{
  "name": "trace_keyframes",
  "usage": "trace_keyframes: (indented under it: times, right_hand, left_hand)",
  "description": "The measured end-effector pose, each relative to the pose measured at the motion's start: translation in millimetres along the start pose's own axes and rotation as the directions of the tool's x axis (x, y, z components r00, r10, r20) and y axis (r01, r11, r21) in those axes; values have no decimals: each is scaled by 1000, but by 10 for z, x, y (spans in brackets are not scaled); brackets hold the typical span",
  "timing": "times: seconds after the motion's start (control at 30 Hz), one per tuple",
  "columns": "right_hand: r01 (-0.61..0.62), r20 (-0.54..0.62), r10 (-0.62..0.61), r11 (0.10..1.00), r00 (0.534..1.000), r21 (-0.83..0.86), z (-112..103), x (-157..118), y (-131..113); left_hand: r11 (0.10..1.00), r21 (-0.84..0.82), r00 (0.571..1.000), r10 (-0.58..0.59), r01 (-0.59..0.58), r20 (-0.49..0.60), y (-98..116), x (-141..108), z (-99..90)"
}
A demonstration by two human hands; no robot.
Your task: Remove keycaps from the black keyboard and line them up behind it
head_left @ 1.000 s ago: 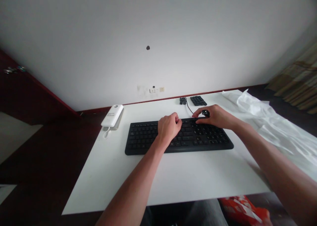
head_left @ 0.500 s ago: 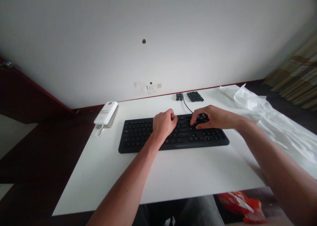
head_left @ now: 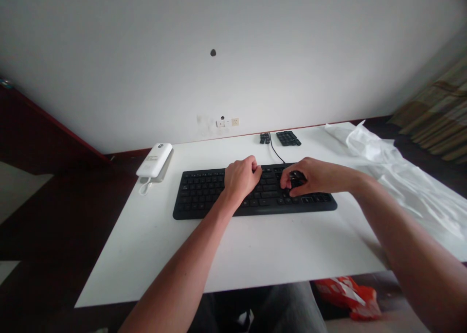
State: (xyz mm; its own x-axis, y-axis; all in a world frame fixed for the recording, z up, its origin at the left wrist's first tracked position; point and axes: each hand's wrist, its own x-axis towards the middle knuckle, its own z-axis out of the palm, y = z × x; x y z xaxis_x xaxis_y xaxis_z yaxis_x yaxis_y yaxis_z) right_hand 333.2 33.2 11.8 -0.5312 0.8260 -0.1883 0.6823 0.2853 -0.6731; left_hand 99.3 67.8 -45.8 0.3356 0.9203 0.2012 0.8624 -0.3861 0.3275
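A black keyboard (head_left: 204,214) lies on the white table (head_left: 277,245) in front of me. My left hand (head_left: 241,177) rests on its middle with the fingers curled in and the thumb against the index finger; whatever is inside the fist is hidden. My right hand (head_left: 301,176) arches over the right part of the keys, thumb and fingertips brought close together down at the keyboard. What lies between those fingertips is too small to make out. Behind the keyboard sit a small group of black keycaps (head_left: 264,138) and a larger block of keycaps (head_left: 288,138).
A white power bank (head_left: 154,160) with a short cable stands at the table's left edge. Crumpled white plastic sheeting (head_left: 412,187) covers the right side. The keyboard's cable (head_left: 276,153) runs toward the wall. An orange bag (head_left: 350,296) lies below the table.
My right hand's fingers have curled in more and drawn nearer to the thumb over the keys. The left hand stays in place on the keyboard; the view has tilted slightly.
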Motion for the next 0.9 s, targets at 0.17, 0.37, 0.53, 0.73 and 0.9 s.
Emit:
trace_keyframes:
  times: [0.17,0.37,0.53,0.73,0.9]
  right_hand:
    - [-22,29,21,999,999,30,24,15,32]
    - [-20,45,19,1000,999,20,51,39,50]
    - [-18,46,17,1000,999,17,56,45,48]
    - [-38,87,44,996,995,-76,55,59,37]
    - [-35,130,44,997,990,-70,0,37,25]
  left_hand:
    - [1000,8,1000,7,-7,-12,-3,3,0]
    - [1000,14,1000,1,-1,4,0,4,-6]
    - [1000,7,1000,-5,5,10,10,0,-23]
    - [1000,18,1000,-2,2,1,16,-5,-30]
    - [1000,26,1000,13,-13,-14,12,-6,-32]
